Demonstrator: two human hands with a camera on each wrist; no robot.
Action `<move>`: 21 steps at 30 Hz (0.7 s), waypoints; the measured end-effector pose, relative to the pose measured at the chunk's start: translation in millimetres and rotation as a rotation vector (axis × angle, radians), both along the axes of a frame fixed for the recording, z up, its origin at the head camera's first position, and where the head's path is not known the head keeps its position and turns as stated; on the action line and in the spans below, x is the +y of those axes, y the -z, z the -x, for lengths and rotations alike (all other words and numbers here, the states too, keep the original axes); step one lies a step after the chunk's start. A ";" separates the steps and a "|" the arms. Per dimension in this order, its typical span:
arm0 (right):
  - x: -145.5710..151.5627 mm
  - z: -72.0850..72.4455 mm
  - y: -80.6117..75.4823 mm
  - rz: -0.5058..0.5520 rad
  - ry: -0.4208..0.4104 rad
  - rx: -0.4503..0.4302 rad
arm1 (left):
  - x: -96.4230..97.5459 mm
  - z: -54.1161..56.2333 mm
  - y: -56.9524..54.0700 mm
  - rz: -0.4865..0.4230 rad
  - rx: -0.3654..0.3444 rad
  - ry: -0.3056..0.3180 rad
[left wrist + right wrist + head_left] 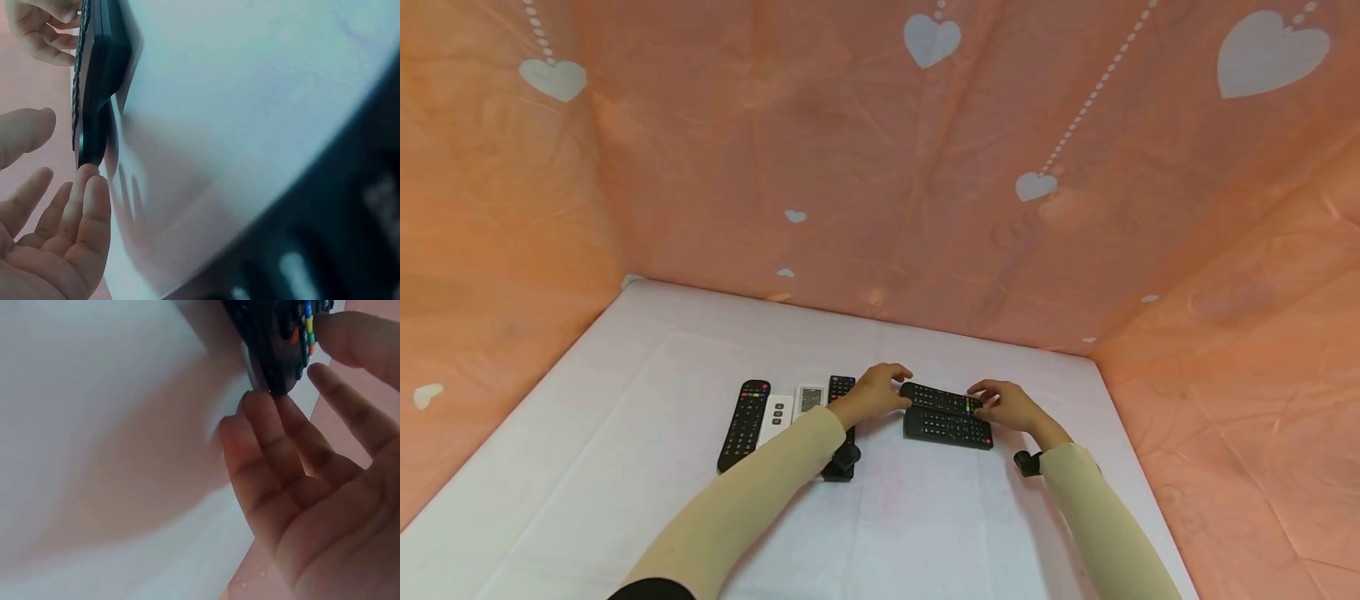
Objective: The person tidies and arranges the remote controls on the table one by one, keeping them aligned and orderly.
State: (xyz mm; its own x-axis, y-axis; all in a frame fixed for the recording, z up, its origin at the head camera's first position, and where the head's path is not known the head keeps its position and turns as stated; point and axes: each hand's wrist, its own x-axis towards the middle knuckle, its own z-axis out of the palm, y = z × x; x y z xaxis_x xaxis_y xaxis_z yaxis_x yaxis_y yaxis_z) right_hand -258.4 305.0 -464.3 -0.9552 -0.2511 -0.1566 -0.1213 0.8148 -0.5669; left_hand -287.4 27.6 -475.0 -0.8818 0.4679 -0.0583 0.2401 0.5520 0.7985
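Note:
Two black remote controls lie one behind the other, right of the middle in the head view: the far remote (pixel 942 398) and the near remote (pixel 947 427). At the far remote's left end is my left hand (pixel 882 389), its thumb apart from the fingers. In the left wrist view its fingertips (pixel 87 178) meet that remote's end. My right hand (pixel 1009 406) is at the opposite end, by the coloured buttons. The right wrist view shows its fingertips (pixel 259 406) against the end and the thumb (pixel 356 340) close over the buttons; whether the thumb presses is unclear.
Left of my left hand stand a black remote (pixel 745 423), a white remote (pixel 775 417), a white remote with a screen (pixel 809 398) and another black remote (pixel 841 386), partly behind my sleeve. Orange cloth walls (pixel 865 167) with hearts surround the white table (pixel 625 467).

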 end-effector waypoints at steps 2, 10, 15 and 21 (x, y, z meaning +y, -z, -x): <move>-0.9 0.2 0.5 -0.002 -0.002 0.002 | 0.6 -0.4 -0.3 0.006 -0.003 0.001; -3.5 0.3 2.0 -0.012 0.010 0.006 | 4.9 0.6 0.9 0.034 -0.001 0.016; -5.7 0.6 2.6 -0.029 0.010 0.006 | 7.2 0.6 3.1 0.033 -0.019 0.004; -5.4 1.6 3.3 -0.051 0.040 0.010 | 10.2 1.4 5.7 0.035 -0.039 -0.005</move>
State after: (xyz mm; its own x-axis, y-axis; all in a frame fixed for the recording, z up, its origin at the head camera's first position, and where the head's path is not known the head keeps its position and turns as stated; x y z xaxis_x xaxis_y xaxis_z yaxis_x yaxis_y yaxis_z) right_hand -260.0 299.6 -467.6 -0.9658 -0.2049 -0.1587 -0.0936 0.8468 -0.5236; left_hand -288.8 37.8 -480.7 -0.8810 0.4603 -0.1091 0.2060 0.5810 0.7874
